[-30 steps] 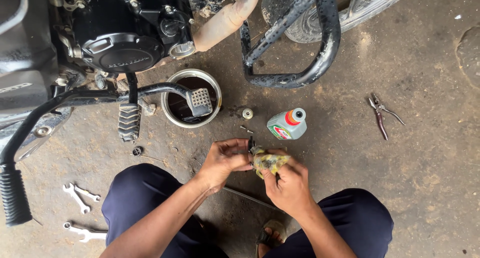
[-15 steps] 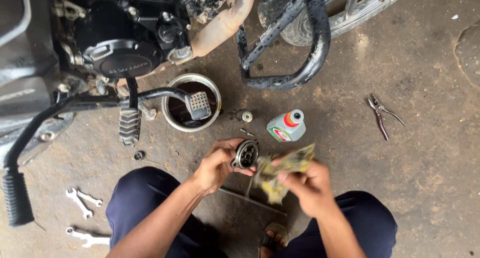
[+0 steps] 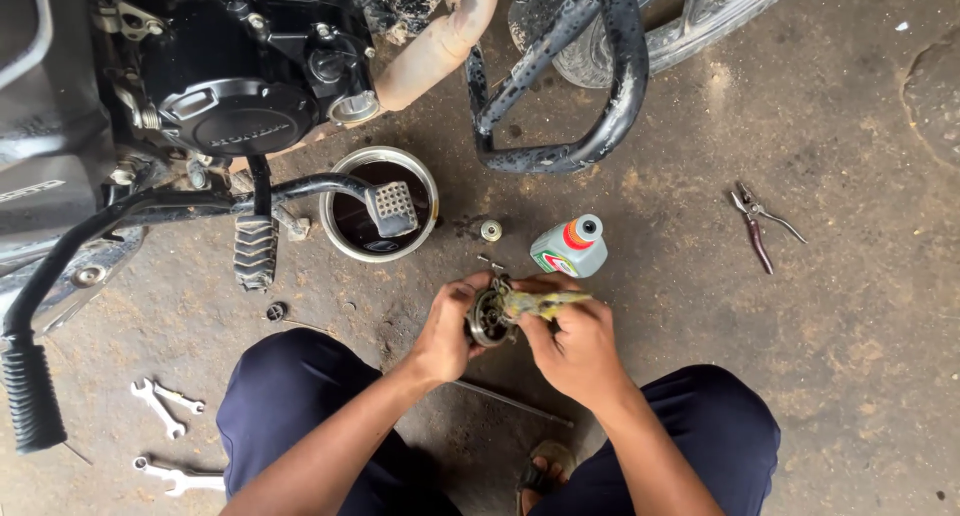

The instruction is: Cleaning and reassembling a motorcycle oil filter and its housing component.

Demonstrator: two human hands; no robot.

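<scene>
My left hand (image 3: 448, 328) grips a small round metal engine part (image 3: 488, 318), dark and oily, held over the floor between my knees. My right hand (image 3: 572, 344) presses a dirty yellowish rag (image 3: 545, 303) against that part. Both hands sit just below a grey oil bottle (image 3: 568, 248) with a red collar lying on its side on the ground.
A motorcycle engine (image 3: 240, 86) with footpeg and brake pedal stands at the top left. Under it sits a round pan of dark oil (image 3: 352, 221). Pliers (image 3: 758, 224) lie at the right, wrenches (image 3: 165, 406) at the lower left. A thin rod (image 3: 505, 401) lies between my legs.
The rag, spread out loosely half a second ago, is now bunched against the round part. My hands have drawn close together again around it.
</scene>
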